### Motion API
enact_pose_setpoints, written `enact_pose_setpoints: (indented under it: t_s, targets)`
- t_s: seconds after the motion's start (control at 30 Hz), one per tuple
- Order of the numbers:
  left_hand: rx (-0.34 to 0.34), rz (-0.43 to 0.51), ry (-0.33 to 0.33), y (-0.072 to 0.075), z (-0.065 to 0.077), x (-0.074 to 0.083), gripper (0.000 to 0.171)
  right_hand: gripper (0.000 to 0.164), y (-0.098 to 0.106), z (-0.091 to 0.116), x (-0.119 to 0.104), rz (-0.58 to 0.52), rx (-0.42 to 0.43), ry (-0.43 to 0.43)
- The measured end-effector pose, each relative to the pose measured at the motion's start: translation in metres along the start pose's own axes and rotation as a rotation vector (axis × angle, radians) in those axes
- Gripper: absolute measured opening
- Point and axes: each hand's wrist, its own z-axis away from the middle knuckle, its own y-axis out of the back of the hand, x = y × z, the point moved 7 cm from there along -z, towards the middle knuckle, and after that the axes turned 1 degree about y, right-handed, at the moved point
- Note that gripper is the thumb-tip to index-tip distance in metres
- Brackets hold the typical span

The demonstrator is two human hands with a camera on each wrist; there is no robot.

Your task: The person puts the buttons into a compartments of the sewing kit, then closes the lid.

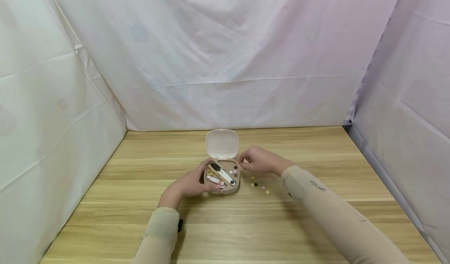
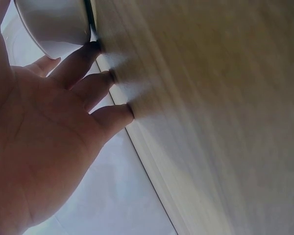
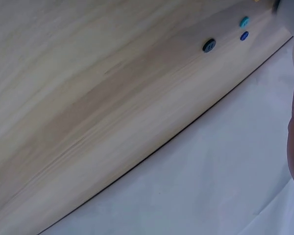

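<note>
Sleeves should clear the buttons, left hand gripping the box steady, right hand, hold indeterminable, near its right edge.

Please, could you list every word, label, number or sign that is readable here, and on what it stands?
"Let's Slim": on the right sleeve, small and slightly blurred.
Left sleeve: dark marks at its edge, not readable.
I can read no other text.
</note>
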Motion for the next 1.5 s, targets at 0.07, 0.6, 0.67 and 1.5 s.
enact_pose_setpoints:
  t_s: [0.07, 0.6, 0.67, 1.5]
  targets:
    - [-0.001, 0.004, 0.001, 0.0, 0.0, -0.001, 0.113, 0.015, 0.002, 0.002, 0.005, 0.005, 0.006, -0.01]
    - [-0.01, 0.002, 0.015, -0.001, 0.001, -0.002, 0.115, 0.01, 0.013, 0.04, 0.013, 0.02, -0.028, -0.011]
    - [-0.011, 0.002, 0.018, -0.001, 0.001, -0.002, 0.115, 0.01, 0.01, 0.045, 0.014, 0.013, -0.046, -0.02]
    - [-0.007, 0.001, 0.001, 0.0, 0.001, -0.001, 0.116, 0.007, -0.029, 0.076, 0.03, 0.007, -0.124, -0.08]
